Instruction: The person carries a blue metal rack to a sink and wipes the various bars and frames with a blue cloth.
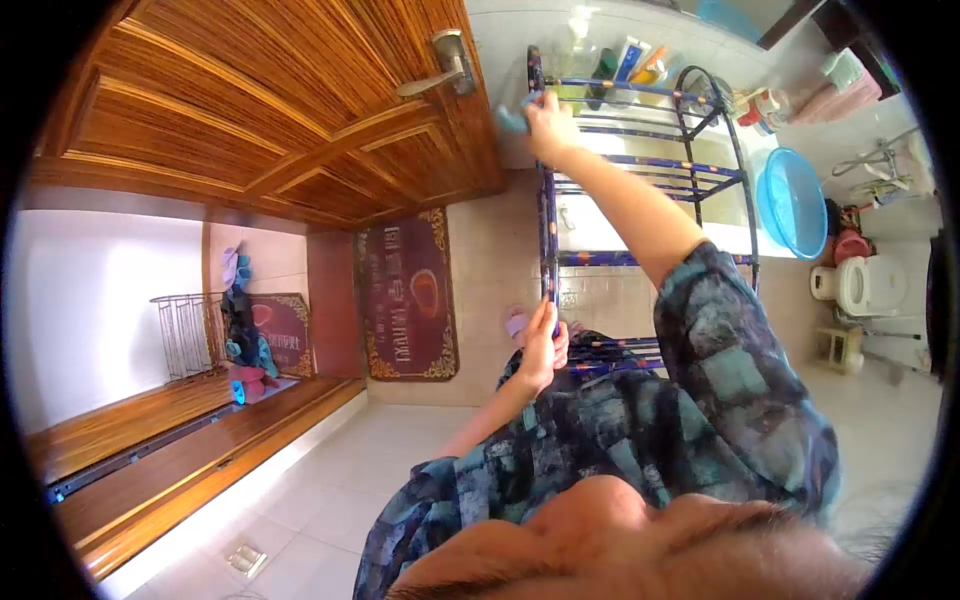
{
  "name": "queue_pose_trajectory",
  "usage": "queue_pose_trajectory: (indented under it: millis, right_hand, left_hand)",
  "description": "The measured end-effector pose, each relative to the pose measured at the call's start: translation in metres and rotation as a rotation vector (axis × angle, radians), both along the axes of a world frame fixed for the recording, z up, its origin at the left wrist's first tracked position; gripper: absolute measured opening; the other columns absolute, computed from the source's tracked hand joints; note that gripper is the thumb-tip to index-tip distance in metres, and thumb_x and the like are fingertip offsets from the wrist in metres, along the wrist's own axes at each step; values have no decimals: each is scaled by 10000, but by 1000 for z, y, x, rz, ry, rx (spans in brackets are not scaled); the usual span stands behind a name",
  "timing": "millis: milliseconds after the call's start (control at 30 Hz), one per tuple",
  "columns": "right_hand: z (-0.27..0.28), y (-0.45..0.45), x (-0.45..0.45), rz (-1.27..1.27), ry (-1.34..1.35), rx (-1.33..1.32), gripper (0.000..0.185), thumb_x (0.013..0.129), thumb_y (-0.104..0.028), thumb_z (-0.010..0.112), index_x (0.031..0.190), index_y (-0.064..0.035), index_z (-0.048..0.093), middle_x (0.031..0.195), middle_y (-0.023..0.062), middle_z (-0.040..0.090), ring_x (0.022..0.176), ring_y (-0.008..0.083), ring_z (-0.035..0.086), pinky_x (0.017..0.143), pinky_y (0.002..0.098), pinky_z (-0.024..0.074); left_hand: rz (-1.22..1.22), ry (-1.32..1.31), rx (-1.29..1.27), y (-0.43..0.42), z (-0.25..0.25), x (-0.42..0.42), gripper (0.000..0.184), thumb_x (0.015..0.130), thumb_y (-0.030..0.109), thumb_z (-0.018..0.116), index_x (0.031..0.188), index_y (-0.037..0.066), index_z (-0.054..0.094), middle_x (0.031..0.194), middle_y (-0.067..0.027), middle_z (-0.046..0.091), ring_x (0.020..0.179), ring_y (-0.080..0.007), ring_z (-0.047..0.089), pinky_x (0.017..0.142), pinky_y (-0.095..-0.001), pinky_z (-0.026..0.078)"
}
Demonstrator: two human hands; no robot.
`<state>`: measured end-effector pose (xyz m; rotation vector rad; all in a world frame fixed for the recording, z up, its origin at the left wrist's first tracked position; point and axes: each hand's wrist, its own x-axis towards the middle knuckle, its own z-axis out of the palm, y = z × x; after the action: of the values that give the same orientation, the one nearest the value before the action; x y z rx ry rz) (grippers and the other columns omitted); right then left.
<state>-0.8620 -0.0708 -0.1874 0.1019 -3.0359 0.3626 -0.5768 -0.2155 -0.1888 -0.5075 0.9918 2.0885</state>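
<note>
A dark blue metal rack with several barred tiers stands in front of me. My right hand is stretched out to the rack's far left corner. Its fingers are closed on a light blue cloth, part of which sticks out to the left beside the corner post. Nearer my body, my left hand grips the rack's post, fingers along it. Part of the lower tier is hidden by my patterned clothing.
A wooden door with a metal handle stands at the left, above a dark red mat. Bottles and tubes stand at the rack's far end. A blue basin and a toilet are at the right.
</note>
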Motion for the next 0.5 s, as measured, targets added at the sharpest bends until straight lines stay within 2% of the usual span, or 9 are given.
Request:
queue_pose_trajectory:
  millis: [33,67,100,167,200,300,333,433,500]
  right_hand:
    - [1,-7,22,45,-39,121,347,732,-146,672,1068,-86,610,1187,175,480,1063,380,491,919,433,419]
    - [0,-10,43,69,28,71,319,737,-122,653,1048,-69,603,1160,185,482,1045,375,499,918,429,418]
    - [7,-13,61,142,11,261,282,756,-109,628,1032,-60,596,1138,193,483,1002,358,516,887,427,446]
    - [6,-23,109,162,137,54,207,747,-89,615,952,-66,609,1081,192,485,914,326,542,736,390,533]
    - [9,-29,135,200,125,47,186,736,-84,615,921,-64,614,1046,183,488,906,321,541,704,380,538]
    - [23,-31,196,266,54,-94,326,696,-42,621,1020,-65,605,1109,191,502,918,347,533,833,420,485]
    - [30,-29,209,249,15,-197,354,686,-32,625,1038,-59,600,1122,186,502,934,354,530,851,422,474]
    - [34,-25,247,203,-30,-471,454,642,-6,648,1090,-43,585,1148,163,503,1002,371,519,875,425,459]
    - [39,-21,274,293,-10,-445,464,634,-30,667,1090,-65,590,1138,167,515,999,358,528,872,422,461]
  left_hand:
    - [-7,-5,2,-3,-1,-2,461,1010,400,392,1443,266,306,521,48,312,359,-53,268,320,-204,227]
    - [1,-5,-6,-2,-1,0,477,1009,398,397,1451,245,300,520,49,313,360,-53,271,319,-205,227]
    - [4,-11,-34,-2,2,-2,481,1009,395,400,1454,244,297,519,50,314,361,-53,273,320,-206,226]
    - [7,-19,-93,0,8,-6,490,1009,387,406,1462,242,289,517,50,314,363,-54,275,321,-208,225]
    - [34,-24,-120,0,2,-5,429,1000,428,401,1368,207,405,521,44,332,352,-62,276,319,-214,224]
    - [-45,-36,-144,2,-2,-7,454,1002,511,274,1203,155,470,520,38,303,350,-73,251,330,-227,209]
    - [-17,2,-106,4,-3,-2,518,978,577,220,1072,131,467,541,22,333,347,-90,273,331,-241,231]
    - [65,1,-66,5,3,1,576,962,616,178,1108,143,472,591,-4,437,356,-98,335,336,-236,260]
    - [203,-45,-182,15,-3,3,700,902,716,154,1144,148,485,651,-16,538,385,-83,400,332,-221,283]
